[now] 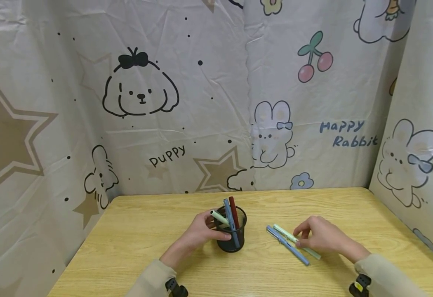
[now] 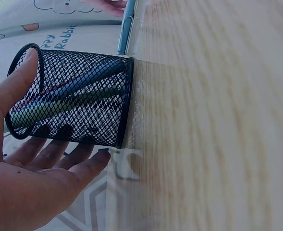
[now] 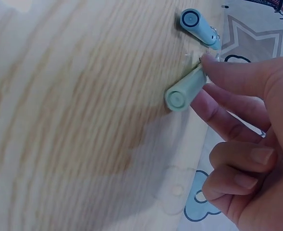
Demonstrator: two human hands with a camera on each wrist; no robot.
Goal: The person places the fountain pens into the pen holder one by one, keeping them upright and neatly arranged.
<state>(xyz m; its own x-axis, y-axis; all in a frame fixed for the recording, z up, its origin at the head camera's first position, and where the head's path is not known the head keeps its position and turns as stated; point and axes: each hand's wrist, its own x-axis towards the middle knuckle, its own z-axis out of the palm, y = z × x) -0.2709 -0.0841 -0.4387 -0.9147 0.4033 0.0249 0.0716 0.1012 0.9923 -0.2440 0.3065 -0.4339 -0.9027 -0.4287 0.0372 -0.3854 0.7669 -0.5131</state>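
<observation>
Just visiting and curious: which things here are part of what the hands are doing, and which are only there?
In use:
black wire-mesh pen cup, gripped by the left hand
pale green pen on the table, touched by the right hand
blue pen beside it
blue, red and green pens in the cup

Just there:
light wooden table
cartoon-printed cloth backdrop

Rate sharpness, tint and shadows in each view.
Head view: sharp, evenly lit, soft shadows under the black mesh pen cup. Left wrist view: bluish tint, wood grain of the table smeared. Right wrist view: pale green pen sharp, table blurred, soft shadow beneath.
</observation>
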